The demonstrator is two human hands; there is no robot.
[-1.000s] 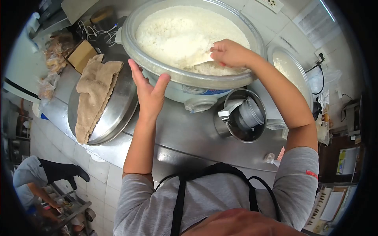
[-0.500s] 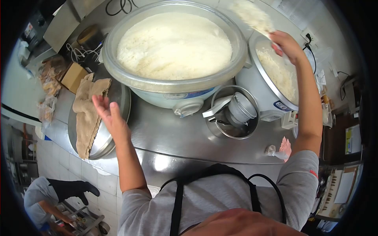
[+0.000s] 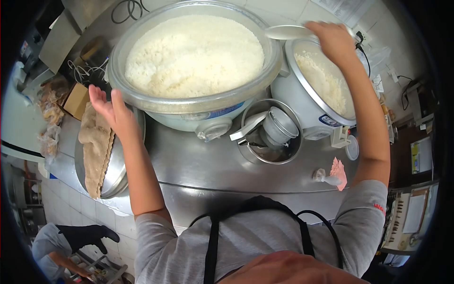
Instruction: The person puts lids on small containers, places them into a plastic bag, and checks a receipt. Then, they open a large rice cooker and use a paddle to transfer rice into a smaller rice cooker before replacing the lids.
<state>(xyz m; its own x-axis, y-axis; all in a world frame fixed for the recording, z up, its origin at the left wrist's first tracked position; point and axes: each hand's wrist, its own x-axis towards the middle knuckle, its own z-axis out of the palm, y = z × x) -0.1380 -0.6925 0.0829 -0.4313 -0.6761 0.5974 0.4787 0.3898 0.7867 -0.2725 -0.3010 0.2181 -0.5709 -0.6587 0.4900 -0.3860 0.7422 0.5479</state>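
My right hand is closed around a white rice paddle, held level above the gap between two rice cookers. No heap of rice shows on its blade. The big rice cooker beneath its left end is filled high with white rice. To the right stands a smaller rice cooker, tilted in my view, with rice inside. My left hand holds nothing; its fingers are spread beside the big cooker's left rim, over a brown cloth that lies on round metal lids.
A steel pot holding cups and a white-handled utensil stands in front of the cookers on the steel counter. A knotted plastic bag lies at right. Cardboard box and bagged items are at left. Another person is at lower left.
The paddle, heaped with rice half a second ago, is now bare and turned level, lower and to the left. My left hand rose slightly leftward. The whole view shifted a little.
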